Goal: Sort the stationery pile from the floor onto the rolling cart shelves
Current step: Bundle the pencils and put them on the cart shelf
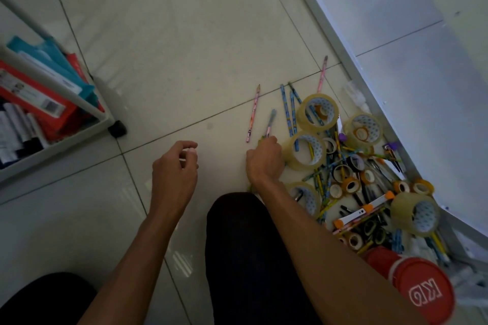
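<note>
The stationery pile (351,174) lies on the tiled floor at the right: several clear tape rolls, small tape rings, patterned pencils and cutters. My right hand (264,159) is at the pile's left edge, fingers curled round a pencil (271,122) that sticks up and away from it. A clear tape roll (306,149) sits just right of that hand. My left hand (175,166) hovers over bare floor with loosely curled fingers, holding nothing. A pink pencil (253,113) lies alone left of the pile. The rolling cart (103,111) stands at the left edge.
The cart shelf holds teal and red folders (45,79) and dark items; a black caster (118,128) shows at its corner. A red lidded container (420,287) stands at the lower right. A white metal-framed panel (369,34) borders the pile. My knees are at the bottom.
</note>
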